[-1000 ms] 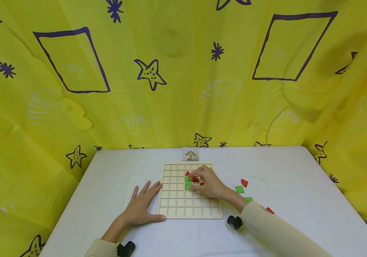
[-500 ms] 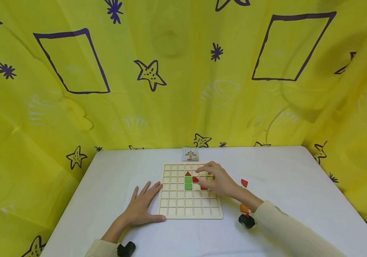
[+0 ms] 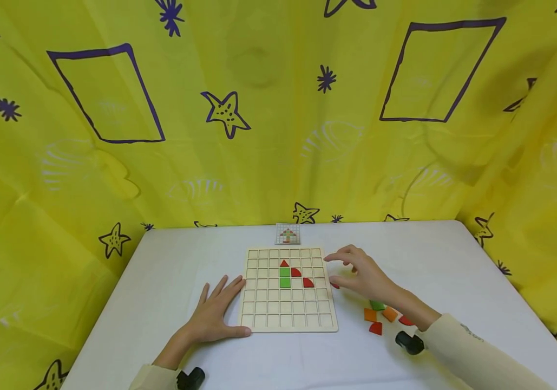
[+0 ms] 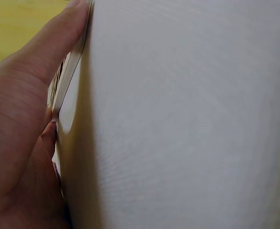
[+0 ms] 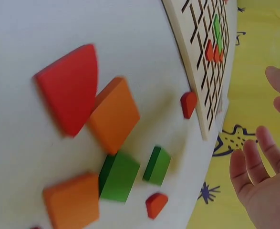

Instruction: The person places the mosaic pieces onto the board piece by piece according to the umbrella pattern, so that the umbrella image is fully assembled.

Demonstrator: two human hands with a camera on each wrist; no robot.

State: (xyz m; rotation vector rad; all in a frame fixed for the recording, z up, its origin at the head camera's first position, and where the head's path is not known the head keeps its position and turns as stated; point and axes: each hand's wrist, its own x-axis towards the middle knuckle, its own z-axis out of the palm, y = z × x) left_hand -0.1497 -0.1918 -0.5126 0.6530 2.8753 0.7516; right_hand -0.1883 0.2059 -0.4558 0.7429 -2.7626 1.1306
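Observation:
A pale wooden grid board (image 3: 262,307) lies on the white table. In its cells sit a red triangle (image 3: 284,264), two green squares (image 3: 284,277) in a column below it, and two red quarter-round tiles (image 3: 295,272) stepping down to the right. My left hand (image 3: 212,317) rests at the board's left side, fingertips touching the left edge and thumb at the near corner. Just off the right edge hovers my right hand (image 3: 366,277), thumb and fingers apart, holding nothing. Under its thumb a small red tile (image 5: 188,105) lies on the table beside the board.
Right of the board lie loose tiles: orange squares (image 3: 370,314), a green square (image 3: 377,305) and red quarter-rounds (image 3: 375,328), several partly under the right forearm. Beyond the board's far edge lies a printed pattern card (image 3: 288,234). A yellow curtain (image 3: 268,162) hangs behind the table.
My right hand has let go of the upper red quarter-round tile in its cell and moved right, off the board. My left hand keeps its place.

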